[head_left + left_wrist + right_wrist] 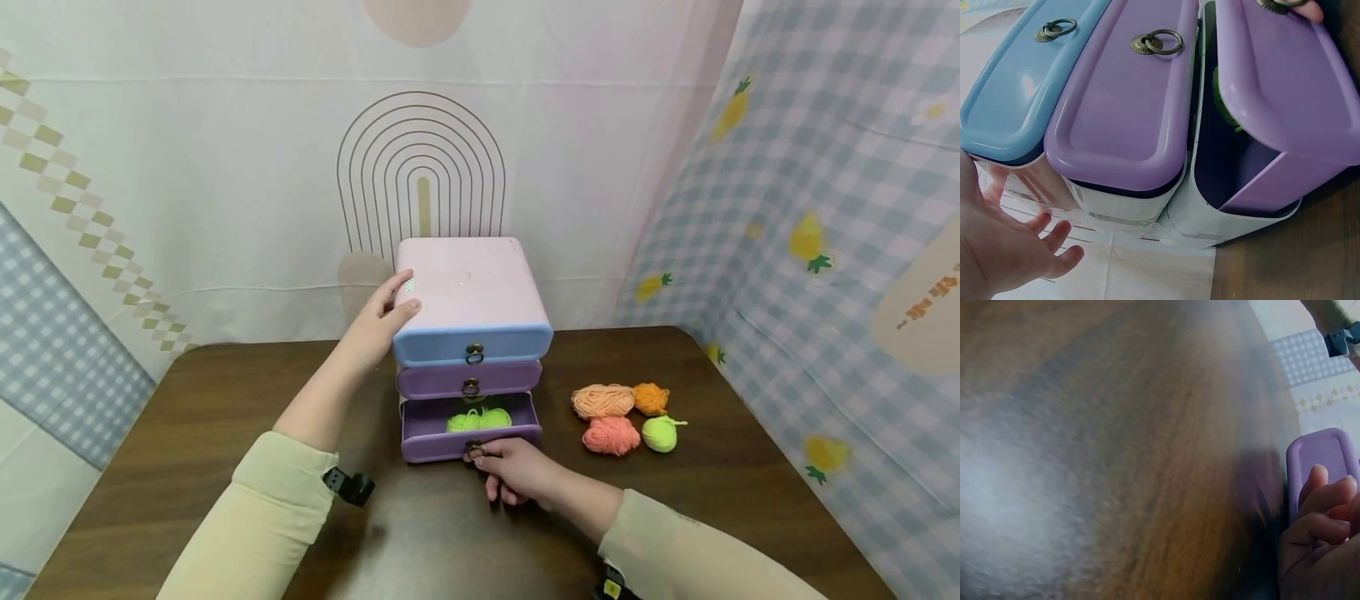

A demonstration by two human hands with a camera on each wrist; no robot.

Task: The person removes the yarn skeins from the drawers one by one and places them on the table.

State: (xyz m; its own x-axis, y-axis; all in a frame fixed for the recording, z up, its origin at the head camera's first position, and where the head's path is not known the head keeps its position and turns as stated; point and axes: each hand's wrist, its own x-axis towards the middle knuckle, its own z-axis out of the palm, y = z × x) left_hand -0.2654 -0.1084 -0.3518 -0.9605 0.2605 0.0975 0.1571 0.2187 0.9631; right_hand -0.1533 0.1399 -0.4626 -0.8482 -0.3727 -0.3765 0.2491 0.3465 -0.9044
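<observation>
A small chest of drawers [468, 279] with a pale pink top stands near the back of the table. Its blue top drawer [435, 350] and purple middle drawer [1125, 94] are closed. The purple bottom drawer [427, 450] is pulled out, with a lime green yarn bundle [480, 419] inside. My left hand [372, 329] rests against the chest's upper left side, fingers spread over the top edge. With thumb and finger, my right hand [521, 467] pinches the ring pull [475, 450] of the bottom drawer; its other fingers curl loosely below.
To the right of the chest lie a peach yarn skein [602, 402], an orange yarn ball [650, 399], a coral yarn bundle [611, 436] and a lime green yarn ball [660, 434]. The dark wooden table [720, 492] meets patterned cloth hangings at the back and sides.
</observation>
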